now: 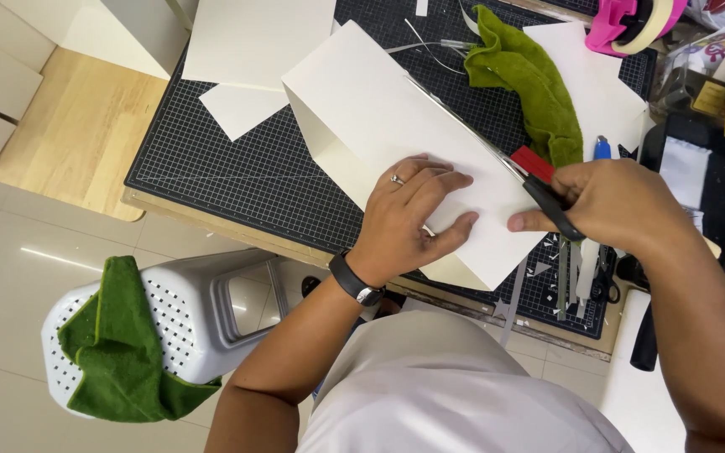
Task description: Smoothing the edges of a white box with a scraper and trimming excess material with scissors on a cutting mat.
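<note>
On the black gridded cutting mat, a folded sheet of cream card is lying at an angle, its near corner overhanging the mat's front edge. The left hand is pressing flat on the lower part of the card, fingers spread and not gripping anything, a ring on one finger and a dark wristband at the wrist. The right hand is closing its grip around the black handles of a pair of scissors, whose long blades are running along the card's right edge.

The card is appearing light and fairly stiff, holding its fold without sagging; it is likely creasing easily and sliding on the smooth mat, so flat downward pressure near the cut line seems the soundest place to hold it.

Just beyond the scissors, a green cloth is lying crumpled on the mat, with more cream sheets behind and to the left. A pink tape dispenser is sitting at the far right of the tabletop. Below, to the left, a second green cloth is draping over a perforated white stool.
</note>
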